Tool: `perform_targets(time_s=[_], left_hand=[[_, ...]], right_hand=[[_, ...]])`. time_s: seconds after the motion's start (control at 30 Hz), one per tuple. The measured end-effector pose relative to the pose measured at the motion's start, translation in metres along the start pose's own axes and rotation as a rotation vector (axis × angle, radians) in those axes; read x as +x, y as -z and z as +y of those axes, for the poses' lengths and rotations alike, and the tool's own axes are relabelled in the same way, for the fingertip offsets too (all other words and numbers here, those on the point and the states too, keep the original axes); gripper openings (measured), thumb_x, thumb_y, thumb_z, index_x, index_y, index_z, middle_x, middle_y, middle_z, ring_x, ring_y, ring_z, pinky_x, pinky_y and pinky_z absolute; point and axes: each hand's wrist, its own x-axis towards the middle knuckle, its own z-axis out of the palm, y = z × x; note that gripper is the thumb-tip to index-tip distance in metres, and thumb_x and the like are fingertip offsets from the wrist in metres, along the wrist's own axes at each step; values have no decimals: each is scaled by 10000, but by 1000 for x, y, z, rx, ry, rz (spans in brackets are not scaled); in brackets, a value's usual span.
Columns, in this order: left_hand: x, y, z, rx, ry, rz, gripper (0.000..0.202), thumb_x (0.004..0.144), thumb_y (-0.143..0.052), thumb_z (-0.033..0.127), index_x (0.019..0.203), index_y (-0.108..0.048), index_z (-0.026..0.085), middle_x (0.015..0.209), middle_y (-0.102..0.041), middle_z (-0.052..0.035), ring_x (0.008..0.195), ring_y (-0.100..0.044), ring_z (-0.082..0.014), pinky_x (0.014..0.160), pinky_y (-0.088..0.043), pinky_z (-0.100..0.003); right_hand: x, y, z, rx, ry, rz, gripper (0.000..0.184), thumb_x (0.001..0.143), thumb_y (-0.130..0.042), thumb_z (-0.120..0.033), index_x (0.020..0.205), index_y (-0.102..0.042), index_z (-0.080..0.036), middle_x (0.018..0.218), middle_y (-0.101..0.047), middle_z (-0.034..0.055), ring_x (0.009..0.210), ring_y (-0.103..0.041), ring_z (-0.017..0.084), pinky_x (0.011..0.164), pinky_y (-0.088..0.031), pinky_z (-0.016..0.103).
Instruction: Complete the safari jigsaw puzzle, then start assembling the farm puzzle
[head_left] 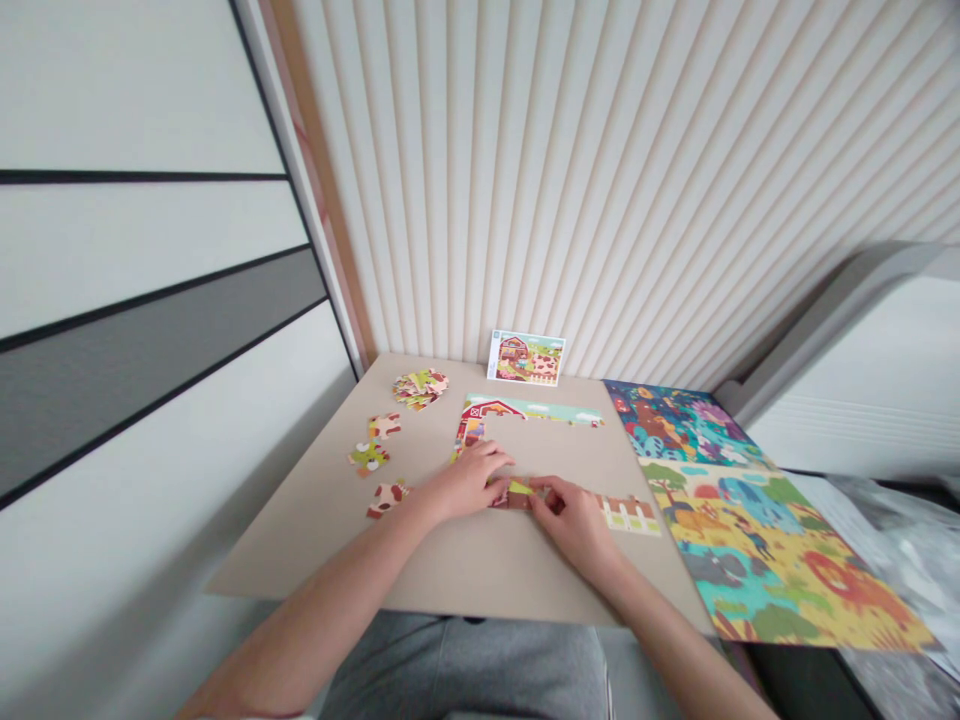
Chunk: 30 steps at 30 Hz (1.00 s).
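Between my two hands lies a brown-and-green jigsaw puzzle piece (pixel 519 493), in the lower row of a farm puzzle. My left hand (pixel 472 480) is bent over its left end, thumb and fingers closed at the edge. At its right end, my right hand (pixel 576 515) has thumb and forefinger pinched on the edge. To the right of that hand, joined pieces with a white fence (pixel 631 515) continue the row. An upper strip (pixel 551 411) with a red barn and sky runs along the back. My left hand partly covers the puzzle's left side.
A heap of loose pieces (pixel 421 388) sits at the back left. Cow-patterned pieces (pixel 387 497) and a green piece (pixel 367 458) lie left. A farm picture card (pixel 526 358) leans against the ribbed wall. Two other puzzles, dark (pixel 682 425) and yellow (pixel 780 560), lie right.
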Motion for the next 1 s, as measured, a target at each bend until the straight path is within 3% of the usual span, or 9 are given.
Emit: perform_targets(time_s=[0.33,0.53,0.7,0.83,1.0], left_hand=[[1,-3,-7,-64,6,-37,349,877,-666,239,1225,-644,260,1191,-597,-62,1157,-554,-230,1052,-433,-379],[-3,22,-8,34,-17,31,370,923,-618,336,1282,-610,248,1280,-577,-92,1217,-538,-247,1086,-413,-389],[-14,24,-29,210,64,-2,672,882,-617,565,1424,-479,193,1513,-401,-172,1419,-355,-347,1172,-291,-489],[-19,11,-37,252,127,-102,830,907,-497,665,1513,-329,123,1612,-217,-226,1509,-167,-374,1205,-205,-502],[-18,4,-33,294,164,-127,876,925,-395,702,1544,-241,101,1637,-136,-231,1529,-89,-356,1222,-153,-477]], right_hand=[[0,4,-1,-187,206,-56,195,946,-564,-280,967,-758,-276,798,-708,24,788,-619,201,752,-430,304],[-5,39,16,-283,246,40,247,987,-522,-328,1072,-741,-254,997,-705,82,950,-621,229,878,-444,373],[-15,70,45,-303,249,-49,373,922,-630,-418,1271,-661,-290,1251,-634,96,1156,-581,259,994,-449,420],[-20,69,55,-270,261,-117,371,947,-602,-399,1307,-645,-323,1302,-606,88,1205,-564,246,1027,-451,410],[-18,61,58,-234,311,-126,350,977,-560,-390,1314,-644,-346,1279,-613,82,1192,-569,246,1031,-457,411]])
